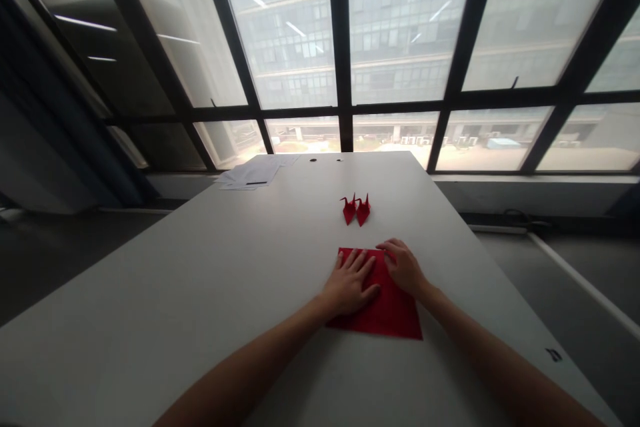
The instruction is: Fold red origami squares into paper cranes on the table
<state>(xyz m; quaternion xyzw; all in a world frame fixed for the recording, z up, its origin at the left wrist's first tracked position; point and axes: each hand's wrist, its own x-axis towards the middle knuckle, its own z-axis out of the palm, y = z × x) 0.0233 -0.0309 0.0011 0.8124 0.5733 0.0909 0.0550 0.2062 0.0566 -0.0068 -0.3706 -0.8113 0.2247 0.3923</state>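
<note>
Red paper sheet (387,313) lies flat on bench (200,280), near side, w/ left hand (349,287) & right hand (404,267) pressed open-palmed on its far half, gripping nothing. Likely light, thin, easily creased; best pinched at a corner. Two folded red figures (356,209) sit beyond.

The red paper (395,317) is a plain, bright red sheet lying flat on the white table (225,280), close to the near edge and a little right of the middle. It looks roughly square, with its far edge running level across the view and its near right corner sharp and uncovered. The left hand (347,287) lies palm down on its left part, fingers spread toward the far edge. The right hand (405,267) rests on its far right corner.
</note>
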